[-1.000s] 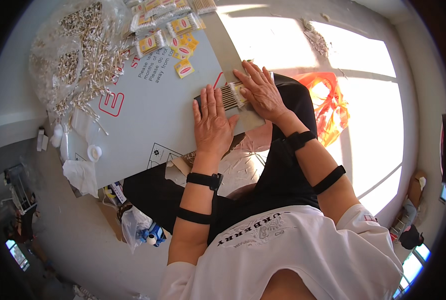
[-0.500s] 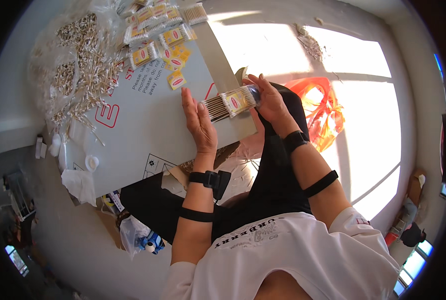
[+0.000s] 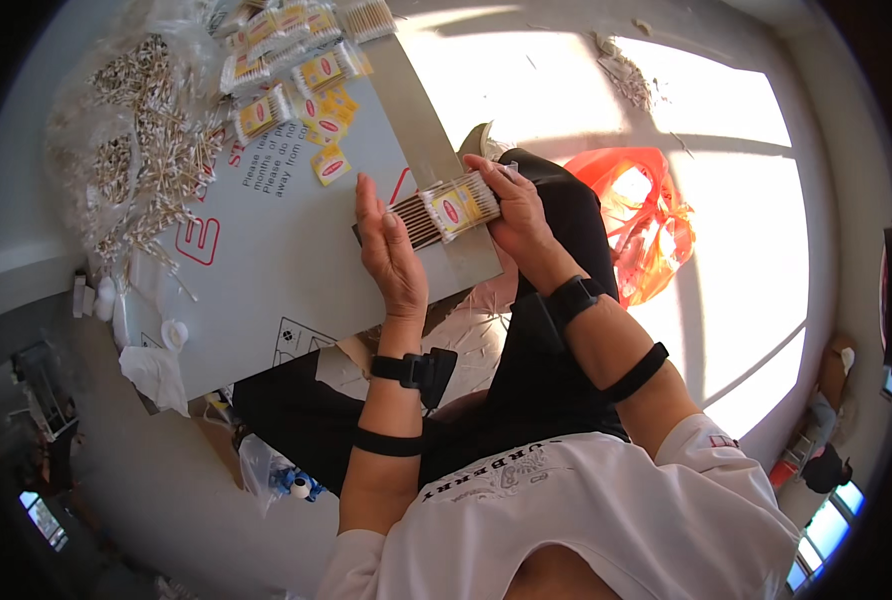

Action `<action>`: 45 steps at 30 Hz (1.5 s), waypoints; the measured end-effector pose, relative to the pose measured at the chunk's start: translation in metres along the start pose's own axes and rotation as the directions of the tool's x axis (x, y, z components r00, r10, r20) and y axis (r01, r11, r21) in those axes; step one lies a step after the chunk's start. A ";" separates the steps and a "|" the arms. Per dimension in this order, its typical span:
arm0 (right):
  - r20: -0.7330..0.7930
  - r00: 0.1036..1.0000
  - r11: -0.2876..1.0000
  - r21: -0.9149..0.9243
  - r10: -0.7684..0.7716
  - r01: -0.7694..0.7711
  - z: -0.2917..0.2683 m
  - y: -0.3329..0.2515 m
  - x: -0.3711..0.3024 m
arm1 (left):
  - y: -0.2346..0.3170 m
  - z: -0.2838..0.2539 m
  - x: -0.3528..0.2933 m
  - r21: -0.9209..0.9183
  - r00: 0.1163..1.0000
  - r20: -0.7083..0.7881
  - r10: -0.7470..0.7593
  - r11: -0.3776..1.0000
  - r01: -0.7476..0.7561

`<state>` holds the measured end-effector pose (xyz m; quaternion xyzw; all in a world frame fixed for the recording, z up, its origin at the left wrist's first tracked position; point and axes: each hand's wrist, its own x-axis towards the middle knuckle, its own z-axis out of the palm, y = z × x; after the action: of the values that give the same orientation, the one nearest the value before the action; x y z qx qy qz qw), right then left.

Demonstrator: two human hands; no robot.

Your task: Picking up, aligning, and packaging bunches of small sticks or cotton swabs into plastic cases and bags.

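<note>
Between my two hands, over the table's right edge, is a pack of cotton swabs (image 3: pixel 478 197) in a clear bag with a yellow label card. Part of the bundle, the dark sticks with white tips, juts out of the bag's left end. My right hand (image 3: pixel 522 218) is closed round the bag's right end, fingers behind and thumb along the near side. My left hand (image 3: pixel 394 262) stands upright with its fingers stretched out, the palm side against or very close to the swab tips; exact contact is hard to tell.
A large clear bag with loose cotton swabs (image 3: pixel 171 140) spills across the table (image 3: pixel 266 240) at the left. Filled swab packs (image 3: pixel 266 112) and loose yellow cards (image 3: pixel 330 164) lie at the back. A white tape roll (image 3: pixel 174 334) sits near the front-left edge. On the floor rests a red plastic bag (image 3: pixel 638 225).
Both hands and the pack have shifted slightly left. My right hand has come further over the bag's end, and the pack sits closer to my left palm. The view has turned a little.
</note>
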<state>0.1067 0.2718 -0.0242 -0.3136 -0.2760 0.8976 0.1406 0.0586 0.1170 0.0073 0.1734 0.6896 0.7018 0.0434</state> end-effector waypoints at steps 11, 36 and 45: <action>0.024 1.000 0.999 -0.050 -0.006 0.007 -0.002 0.000 0.001 | 0.002 -0.018 0.037 0.614 0.939 0.274 0.207 0.714 -0.336; -0.001 1.000 0.999 -0.031 -0.013 0.013 -0.005 0.000 0.000 | 0.007 -0.013 0.026 0.678 0.919 0.301 0.254 0.620 -0.394; -0.013 1.000 0.999 -0.042 -0.019 0.018 -0.003 0.001 0.000 | 0.014 -0.022 0.062 0.706 0.859 0.511 0.033 0.553 -0.442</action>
<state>0.1086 0.2723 -0.0264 -0.3198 -0.2968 0.8882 0.1441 -0.0040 0.1142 0.0329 0.4224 0.8703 0.2529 0.0166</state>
